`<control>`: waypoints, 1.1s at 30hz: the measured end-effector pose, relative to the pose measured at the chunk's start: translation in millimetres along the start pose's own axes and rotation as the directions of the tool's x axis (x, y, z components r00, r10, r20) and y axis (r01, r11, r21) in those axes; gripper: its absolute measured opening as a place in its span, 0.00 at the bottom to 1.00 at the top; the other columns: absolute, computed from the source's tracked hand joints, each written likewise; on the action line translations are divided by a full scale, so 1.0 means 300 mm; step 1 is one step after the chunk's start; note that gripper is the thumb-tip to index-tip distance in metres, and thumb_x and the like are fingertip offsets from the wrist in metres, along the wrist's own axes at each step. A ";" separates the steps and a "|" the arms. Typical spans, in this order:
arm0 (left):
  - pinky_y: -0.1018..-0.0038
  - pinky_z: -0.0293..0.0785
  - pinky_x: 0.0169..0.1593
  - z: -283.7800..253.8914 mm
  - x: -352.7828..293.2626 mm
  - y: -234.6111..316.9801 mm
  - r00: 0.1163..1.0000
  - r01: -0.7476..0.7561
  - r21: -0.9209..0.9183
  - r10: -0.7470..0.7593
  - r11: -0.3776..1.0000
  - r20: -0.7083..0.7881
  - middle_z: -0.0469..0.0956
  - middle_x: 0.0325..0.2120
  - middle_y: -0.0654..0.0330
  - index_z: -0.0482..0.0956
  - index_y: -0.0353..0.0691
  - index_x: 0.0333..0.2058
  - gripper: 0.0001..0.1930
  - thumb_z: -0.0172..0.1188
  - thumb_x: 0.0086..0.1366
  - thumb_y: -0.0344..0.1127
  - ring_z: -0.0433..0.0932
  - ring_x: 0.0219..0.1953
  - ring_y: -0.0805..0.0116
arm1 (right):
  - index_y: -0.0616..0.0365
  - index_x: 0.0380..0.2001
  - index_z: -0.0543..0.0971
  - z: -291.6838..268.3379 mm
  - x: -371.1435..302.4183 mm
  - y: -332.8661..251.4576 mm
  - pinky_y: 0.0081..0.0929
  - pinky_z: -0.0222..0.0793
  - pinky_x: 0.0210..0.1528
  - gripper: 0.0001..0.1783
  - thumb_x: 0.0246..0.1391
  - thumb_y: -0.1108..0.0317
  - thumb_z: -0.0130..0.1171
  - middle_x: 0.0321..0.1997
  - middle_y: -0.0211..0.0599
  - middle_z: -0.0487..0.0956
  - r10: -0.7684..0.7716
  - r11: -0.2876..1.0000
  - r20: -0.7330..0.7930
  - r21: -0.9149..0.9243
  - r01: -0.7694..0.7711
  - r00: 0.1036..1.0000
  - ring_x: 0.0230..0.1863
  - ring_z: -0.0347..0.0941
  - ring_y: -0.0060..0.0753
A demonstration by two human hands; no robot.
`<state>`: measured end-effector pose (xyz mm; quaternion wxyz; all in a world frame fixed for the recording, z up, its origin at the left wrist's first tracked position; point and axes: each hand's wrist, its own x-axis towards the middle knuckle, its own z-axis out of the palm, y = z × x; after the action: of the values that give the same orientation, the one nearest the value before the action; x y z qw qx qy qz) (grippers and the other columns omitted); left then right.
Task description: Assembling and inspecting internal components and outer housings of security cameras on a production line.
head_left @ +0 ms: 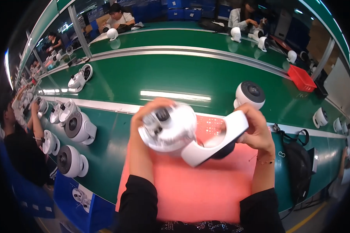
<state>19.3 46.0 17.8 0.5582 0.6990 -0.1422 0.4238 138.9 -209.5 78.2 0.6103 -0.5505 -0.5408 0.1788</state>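
Observation:
Over a pink mat, I hold an open white camera housing between both hands. My left hand wraps round the rim of its round white shell, which is blurred by motion and shows black parts inside. My right hand is closed on the free end of the curved white bracket, with the thumb on its inner side. Bracket and shell meet, but I cannot tell whether they are fastened. Just beyond my right hand stands a round white camera with a dark face.
Several white cameras and open housings stand on the green bench at left, above a blue bin holding white parts. At right lie a black bag and another camera. A red tray sits far right. Other people work around.

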 end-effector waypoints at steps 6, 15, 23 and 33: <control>0.74 0.68 0.44 0.218 0.048 -0.128 0.119 0.573 0.133 -0.243 0.809 0.963 0.77 0.36 0.57 0.76 0.32 0.42 0.17 0.58 0.57 0.38 0.73 0.39 0.71 | 0.56 0.51 0.70 0.039 0.044 0.019 0.18 0.70 0.25 0.30 0.44 0.60 0.65 0.39 0.33 0.78 0.307 0.952 0.501 -0.149 -0.269 0.809 0.36 0.74 0.24; 0.70 0.70 0.26 0.132 -0.009 0.194 0.775 0.399 0.593 -0.603 0.700 0.190 0.75 0.17 0.50 0.77 0.30 0.28 0.14 0.50 0.60 0.36 0.75 0.19 0.63 | 0.62 0.41 0.68 0.040 0.032 -0.025 0.16 0.70 0.28 0.21 0.45 0.67 0.64 0.31 0.38 0.79 0.501 0.861 0.475 -0.185 -0.475 0.723 0.29 0.74 0.20; 0.73 0.77 0.32 0.124 -0.285 0.462 0.840 0.487 0.521 -0.540 0.701 -0.060 0.79 0.22 0.49 0.77 0.29 0.36 0.18 0.63 0.53 0.40 0.81 0.27 0.60 | 0.62 0.40 0.67 0.096 0.046 -0.009 0.17 0.69 0.30 0.21 0.47 0.64 0.64 0.31 0.38 0.78 0.518 0.841 0.509 -0.157 -0.518 0.687 0.33 0.74 0.20; 0.78 0.76 0.27 0.136 -0.243 0.474 0.746 0.465 0.756 -0.663 0.460 -0.056 0.77 0.14 0.56 0.77 0.31 0.20 0.17 0.70 0.48 0.41 0.79 0.19 0.68 | 0.62 0.15 0.72 0.134 0.034 0.015 0.26 0.58 0.20 0.24 0.49 0.50 0.58 0.12 0.37 0.70 0.411 0.879 0.274 -0.372 -0.299 0.870 0.15 0.67 0.28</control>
<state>-102.4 -58.4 56.2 0.3172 0.9133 0.2125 0.1418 109.9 -180.5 71.3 0.3655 -0.6924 -0.5486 0.2934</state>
